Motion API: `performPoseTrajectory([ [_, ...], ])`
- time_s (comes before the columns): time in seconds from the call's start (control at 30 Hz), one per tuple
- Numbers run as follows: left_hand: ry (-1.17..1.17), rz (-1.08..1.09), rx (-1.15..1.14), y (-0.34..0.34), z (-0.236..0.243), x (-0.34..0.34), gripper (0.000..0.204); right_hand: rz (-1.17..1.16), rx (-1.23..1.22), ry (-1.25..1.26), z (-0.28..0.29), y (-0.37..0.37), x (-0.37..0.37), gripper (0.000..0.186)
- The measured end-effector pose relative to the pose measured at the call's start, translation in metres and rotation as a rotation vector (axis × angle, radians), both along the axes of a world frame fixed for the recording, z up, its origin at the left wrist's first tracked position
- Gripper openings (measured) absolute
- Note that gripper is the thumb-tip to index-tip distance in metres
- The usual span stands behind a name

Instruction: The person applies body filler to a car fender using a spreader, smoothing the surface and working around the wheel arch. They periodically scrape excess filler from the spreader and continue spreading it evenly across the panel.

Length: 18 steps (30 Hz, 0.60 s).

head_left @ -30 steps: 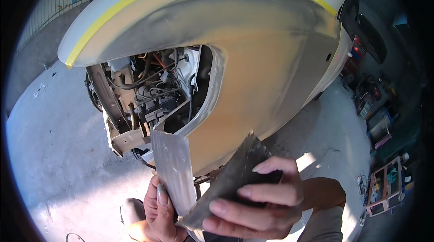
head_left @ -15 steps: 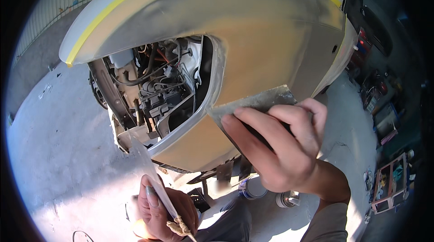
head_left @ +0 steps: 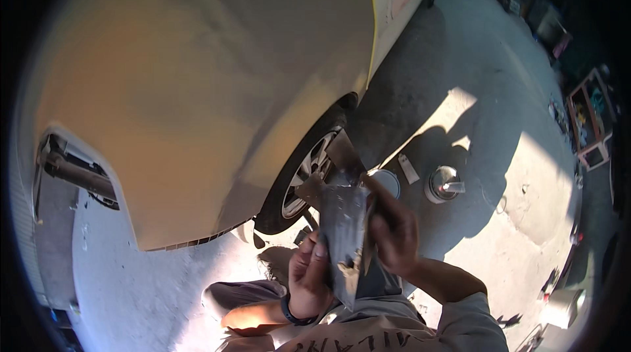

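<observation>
Sanded car fender (head_left: 177,89) at left. Pinching grey metal plate (head_left: 344,217) with left hand (head_left: 309,283) fingers, putty lump (head_left: 350,275) low on it. Gripping dark spreader (head_left: 344,153) at plate's top with right hand (head_left: 396,230) fingers, blurred. Farther right: can (head_left: 440,186) on floor (head_left: 490,155).

We see a fender (head_left: 164,102) clouded tan and grey, a yellow strip (head_left: 373,30) along its edge. Our plate (head_left: 345,211) is streaky silver-grey, our spreader (head_left: 344,154) dark grey, the putty (head_left: 350,274) beige. The tyre (head_left: 273,214) is black, the spokes (head_left: 304,171) grey, the tube (head_left: 409,169) whitish. Our wristband (head_left: 286,309) is dark, our shirt (head_left: 368,327) pale grey with dark lettering. Grey floor (head_left: 453,43) shows bright sunlit patches.
</observation>
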<state>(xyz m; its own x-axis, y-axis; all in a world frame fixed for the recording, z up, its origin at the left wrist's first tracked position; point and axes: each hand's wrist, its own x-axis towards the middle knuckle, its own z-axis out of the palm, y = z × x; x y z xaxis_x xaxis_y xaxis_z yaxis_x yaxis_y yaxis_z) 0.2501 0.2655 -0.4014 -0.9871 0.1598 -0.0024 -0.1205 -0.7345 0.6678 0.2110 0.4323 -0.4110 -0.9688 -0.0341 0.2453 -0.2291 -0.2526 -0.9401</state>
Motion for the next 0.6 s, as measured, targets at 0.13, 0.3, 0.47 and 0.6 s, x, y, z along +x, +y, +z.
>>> performPoseTrajectory([
  [0.13, -0.019, 0.170, -0.285, -0.007, -0.010, -0.013, 0.024, -0.084, 0.264, -0.024, -0.041, 0.036, 0.020, 0.072],
  [0.3, 0.479, 0.033, -1.191, 0.010, -0.035, -0.029, 0.028, -0.370, 0.656, 0.148, -0.062, 0.094, -0.011, 0.068],
  [0.47, 0.327, 0.046, -1.258, 0.050, -0.060, -0.046, 0.024, -0.254, 0.615, 0.120, -0.088, 0.084, 0.008, 0.065],
  [0.6, 0.130, 0.050, -1.182, 0.078, -0.077, -0.061, 0.023, -0.149, 0.618, 0.094, -0.107, 0.103, 0.036, 0.061],
])
